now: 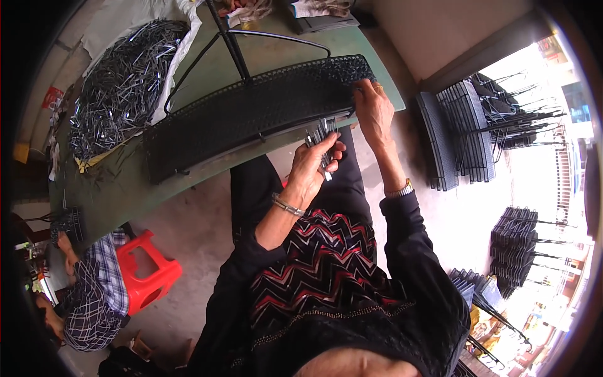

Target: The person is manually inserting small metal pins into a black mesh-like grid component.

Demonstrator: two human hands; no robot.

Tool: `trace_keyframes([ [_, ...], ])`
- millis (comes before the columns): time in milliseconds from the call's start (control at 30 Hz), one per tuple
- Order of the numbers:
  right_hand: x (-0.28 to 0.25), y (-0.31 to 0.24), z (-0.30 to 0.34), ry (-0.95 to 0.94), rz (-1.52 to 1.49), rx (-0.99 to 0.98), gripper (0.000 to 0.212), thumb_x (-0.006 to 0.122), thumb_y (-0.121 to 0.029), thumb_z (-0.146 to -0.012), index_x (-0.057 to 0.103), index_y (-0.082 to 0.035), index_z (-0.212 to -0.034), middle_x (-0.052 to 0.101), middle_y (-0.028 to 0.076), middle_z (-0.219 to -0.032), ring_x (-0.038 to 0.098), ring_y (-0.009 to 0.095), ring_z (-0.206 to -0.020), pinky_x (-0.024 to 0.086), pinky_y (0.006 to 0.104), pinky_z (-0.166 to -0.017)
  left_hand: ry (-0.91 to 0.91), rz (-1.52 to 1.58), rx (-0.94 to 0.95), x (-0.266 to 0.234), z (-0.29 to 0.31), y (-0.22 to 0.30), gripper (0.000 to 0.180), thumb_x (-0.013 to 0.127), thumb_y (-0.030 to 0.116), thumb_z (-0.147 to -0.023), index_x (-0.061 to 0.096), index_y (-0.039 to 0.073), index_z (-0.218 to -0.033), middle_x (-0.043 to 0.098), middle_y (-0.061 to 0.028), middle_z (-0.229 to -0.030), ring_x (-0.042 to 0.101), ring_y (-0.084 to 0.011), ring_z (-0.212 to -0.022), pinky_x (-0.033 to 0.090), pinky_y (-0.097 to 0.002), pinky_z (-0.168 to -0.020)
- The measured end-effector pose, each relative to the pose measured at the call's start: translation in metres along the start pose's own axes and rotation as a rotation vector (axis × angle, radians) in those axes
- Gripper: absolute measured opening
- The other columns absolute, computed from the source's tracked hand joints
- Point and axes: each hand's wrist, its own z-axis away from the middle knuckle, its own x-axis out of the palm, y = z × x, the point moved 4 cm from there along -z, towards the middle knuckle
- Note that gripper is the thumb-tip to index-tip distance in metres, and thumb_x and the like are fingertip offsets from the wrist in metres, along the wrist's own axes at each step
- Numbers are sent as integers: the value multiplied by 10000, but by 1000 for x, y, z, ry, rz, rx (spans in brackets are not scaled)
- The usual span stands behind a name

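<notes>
A long black mesh rack [251, 110] with a rod frame lies along the front edge of the green table. My left hand [308, 166], below the rack's near edge, is closed round a bundle of thin metal strips [322, 131] that fan upward between thumb and fingers. At the rack's right end is my right hand [375, 116], its fingers bent and pressed together against the mesh corner. Its fingertips are partly hidden, so any small piece between them cannot be made out.
A white sack [188, 31] full of loose dark strips [129, 81] lies on the table's left [119, 201]. Stacked black racks [461, 132] stand at the right, more [515, 245] beyond. A red stool [151, 270] and another person [94, 301] are at lower left.
</notes>
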Motion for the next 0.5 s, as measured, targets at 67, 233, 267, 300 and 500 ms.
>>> trace_keyframes([
  [67, 6, 4, -3, -1, 17, -11, 132, 586, -154, -868, 603, -105, -989, 620, 108, -930, 619, 322, -873, 489, 433, -727, 1, -5, 5, 2, 4, 2, 215, 630, 149, -918, 600, -27, -1038, 614, -86, -821, 564, -116, -684, 371, -211, -470],
  [233, 9, 1, -13, 73, 131, -51, 99, 565, -124, -875, 540, -52, -938, 610, 137, -894, 611, 348, -848, 482, 448, -712, -9, 5, 6, 0, 5, 1, 220, 630, 148, -918, 601, -33, -1039, 615, -95, -819, 564, -118, -681, 366, -206, -465],
  [267, 8, 1, -15, 71, 133, -55, 99, 565, -124, -875, 540, -52, -938, 610, 137, -894, 611, 348, -848, 482, 448, -712, -10, 9, 8, -1, 5, 1, 220, 630, 148, -918, 601, -33, -1039, 615, -95, -819, 564, -118, -681, 366, -206, -465],
  [300, 4, 3, -17, 130, 122, -73, 100, 565, -121, -880, 531, -48, -939, 607, 135, -889, 609, 346, -840, 483, 443, -702, -17, 9, 7, -1, 4, 1, 218, 631, 148, -917, 603, -33, -1036, 616, -96, -821, 565, -119, -680, 365, -205, -463],
  [500, -1, 6, 2, 229, 36, -104, 81, 552, -112, -912, 531, -39, -937, 597, 120, -880, 609, 317, -815, 483, 419, -677, 4, 0, 22, -5, 4, 4, 223, 637, 153, -913, 606, -33, -1033, 623, -99, -823, 572, -124, -682, 363, -205, -456],
])
